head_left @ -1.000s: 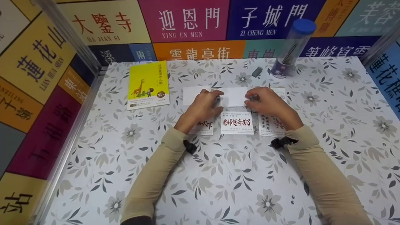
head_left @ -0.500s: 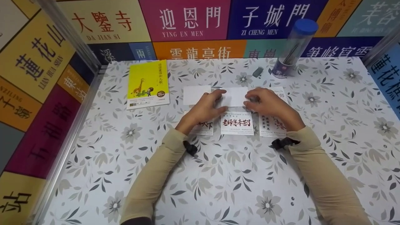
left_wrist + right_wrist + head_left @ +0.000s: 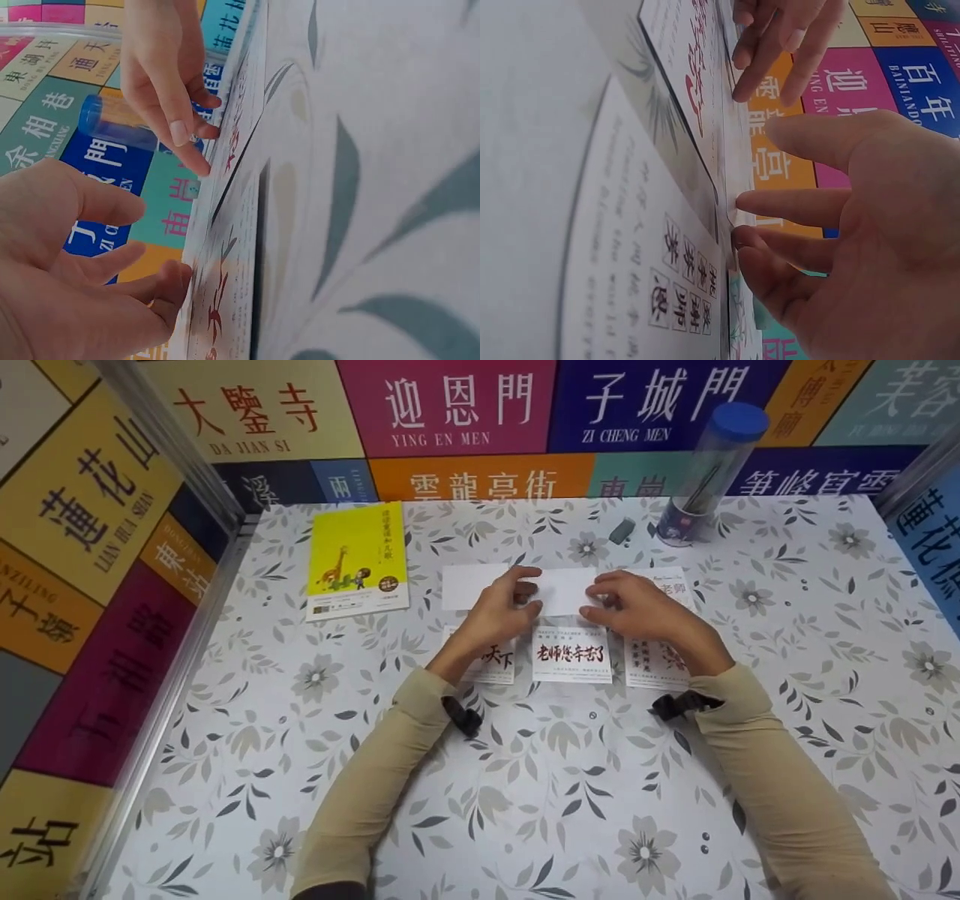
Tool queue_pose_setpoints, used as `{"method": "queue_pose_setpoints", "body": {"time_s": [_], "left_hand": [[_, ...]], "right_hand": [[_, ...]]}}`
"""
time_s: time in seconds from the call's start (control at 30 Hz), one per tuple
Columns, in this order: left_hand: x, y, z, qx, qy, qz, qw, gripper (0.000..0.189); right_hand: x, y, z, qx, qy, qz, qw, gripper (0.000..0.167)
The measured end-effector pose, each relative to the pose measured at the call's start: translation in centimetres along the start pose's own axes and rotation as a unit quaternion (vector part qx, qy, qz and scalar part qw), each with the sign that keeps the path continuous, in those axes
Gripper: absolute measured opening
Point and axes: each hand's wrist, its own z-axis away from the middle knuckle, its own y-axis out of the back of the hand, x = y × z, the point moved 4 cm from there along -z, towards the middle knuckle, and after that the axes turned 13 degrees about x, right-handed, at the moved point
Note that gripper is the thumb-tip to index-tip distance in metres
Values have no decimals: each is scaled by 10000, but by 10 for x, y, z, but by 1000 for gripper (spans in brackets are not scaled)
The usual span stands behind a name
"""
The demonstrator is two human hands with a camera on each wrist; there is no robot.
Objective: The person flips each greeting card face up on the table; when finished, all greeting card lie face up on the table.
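In the head view, a blank white card (image 3: 568,592) lies on the table between my two hands. My left hand (image 3: 499,607) is at its left edge, thumb and fingers apart with nothing gripped between them. My right hand (image 3: 649,606) is at its right edge, fingers loosely bent. In the right wrist view some right fingertips (image 3: 742,201) touch down by the card's edge. Just below lies a card with red characters (image 3: 572,655). My left hand partly covers another blank card (image 3: 471,586) and a printed card (image 3: 496,667). My right hand and wrist partly hide two printed cards (image 3: 651,667).
A yellow book (image 3: 357,559) lies at the back left of the flowered table (image 3: 555,810). At the back right stand a clear tube with a blue lid (image 3: 709,480) and a small grey-green block (image 3: 622,531). Panels with large characters (image 3: 457,409) line the back and sides.
Both hands stay around the middle blank card and shift only slightly. The left thumb has moved up a little, and the right thumb stretches a bit further left. The cards look unmoved.
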Motion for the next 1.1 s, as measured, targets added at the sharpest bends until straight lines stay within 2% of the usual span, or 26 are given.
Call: {"method": "queue_pose_setpoints", "body": {"time_s": [0.1, 0.2, 0.3, 0.4, 0.47, 0.6, 0.7, 0.8, 0.87, 0.93, 1.03, 1.1], "left_hand": [[1, 0, 0, 23, 72, 194, 9998, 56], [4, -1, 1, 150, 158, 161, 9996, 59], [4, -3, 1, 168, 444, 491, 9977, 63], [2, -4, 0, 83, 743, 1116, 9909, 68], [1, -3, -1, 93, 912, 1564, 9834, 71], [-3, 1, -2, 250, 1134, 2003, 9728, 72], [-3, 3, -3, 371, 1103, 2059, 9716, 72], [0, 4, -3, 500, 901, 2095, 9724, 72], [2, 3, -4, 578, 765, 2283, 9689, 72], [4, -1, -5, 568, 719, 2639, 9602, 70], [7, -7, -5, 328, 701, 3164, 9455, 60], [9, -12, -5, 31, 644, 3254, 9434, 54]], "right_hand": [[0, 0, -1, -23, -106, -4, 9999, 54], [-1, 0, -1, 1, -127, -30, 9999, 54], [-2, 0, -2, 76, -35, -49, 10000, 50], [-4, 0, -2, 155, 102, -24, 9998, 43], [-4, 0, -1, 198, 121, 2, 9997, 41], [-5, 0, 0, 226, 89, -16, 9997, 40], [-4, 1, 2, 203, -20, -83, 9998, 41], [-4, 1, 2, 173, -77, -150, 9997, 43], [-3, 1, 2, 180, -103, -235, 9995, 46], [-4, 0, 1, 223, -93, -383, 9990, 49], [-8, 0, 0, 391, -74, -743, 9964, 53], [-11, 0, 0, 568, -65, -1009, 9933, 55]]}}
